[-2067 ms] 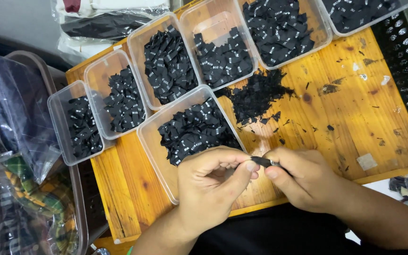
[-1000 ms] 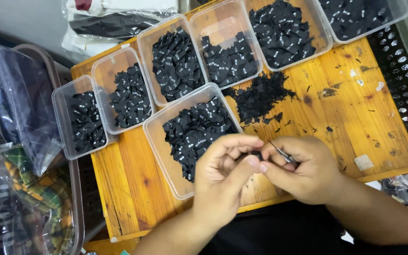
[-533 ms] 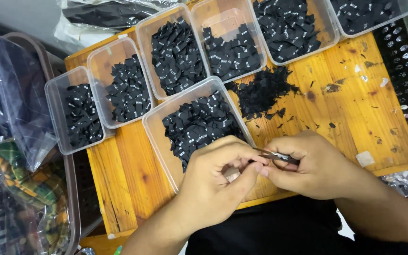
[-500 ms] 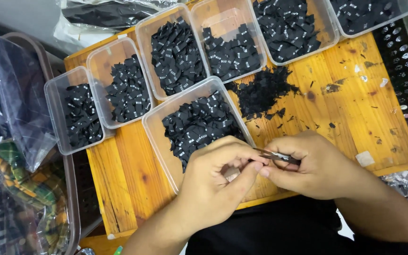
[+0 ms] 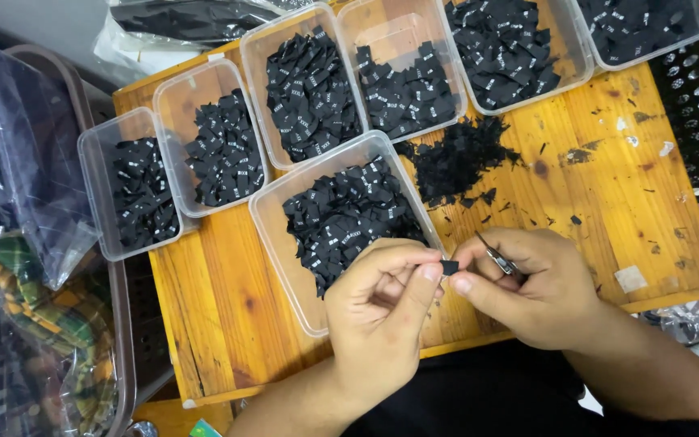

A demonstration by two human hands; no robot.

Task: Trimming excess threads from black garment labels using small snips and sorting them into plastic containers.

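Head view: both hands have lowered toward the desk [image 5: 228,299] edge. Left hand [image 5: 382,311] and right hand [image 5: 527,283] now pinch one small black label [image 5: 449,266] just beside the nearest tub [image 5: 273,243]; small snips [image 5: 497,257] rest in the right grip.

Bright, even light falls from overhead, with soft shadows under the hands and mild glare on the clear plastic tubs [image 5: 204,97] and the plastic bags [image 5: 26,186]. Focus is sharp at the centre; the edges bend slightly and soften.

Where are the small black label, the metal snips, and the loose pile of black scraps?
small black label [image 5: 449,266], head view, its middle
metal snips [image 5: 497,257], head view, the blades
loose pile of black scraps [image 5: 455,158], head view, its centre
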